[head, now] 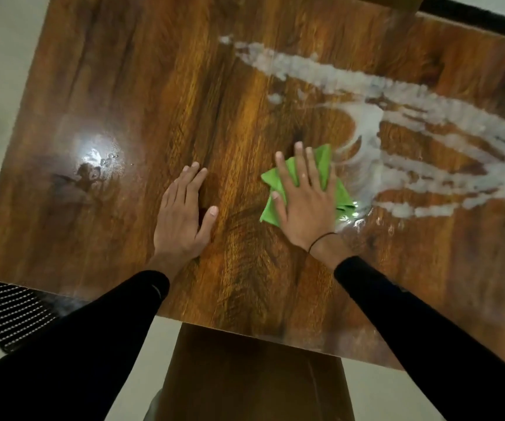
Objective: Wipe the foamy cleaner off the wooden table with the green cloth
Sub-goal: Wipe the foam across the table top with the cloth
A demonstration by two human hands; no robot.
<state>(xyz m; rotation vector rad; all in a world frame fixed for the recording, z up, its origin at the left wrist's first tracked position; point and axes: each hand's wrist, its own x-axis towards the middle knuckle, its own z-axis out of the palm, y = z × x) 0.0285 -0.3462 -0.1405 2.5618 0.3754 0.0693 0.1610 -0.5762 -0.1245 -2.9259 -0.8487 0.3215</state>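
The green cloth (324, 174) lies crumpled and flat on the glossy, dark-grained wooden surface (160, 95), near its middle, pressed under a flat palm. Its right edge touches the foamy cleaner (403, 117), a white smear of curved, looping streaks spread across the right half of the wood, thick in places and thin and watery beside the cloth. The left half shines bare.

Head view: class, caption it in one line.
Right hand presses green cloth beside foam; left hand rests on table.
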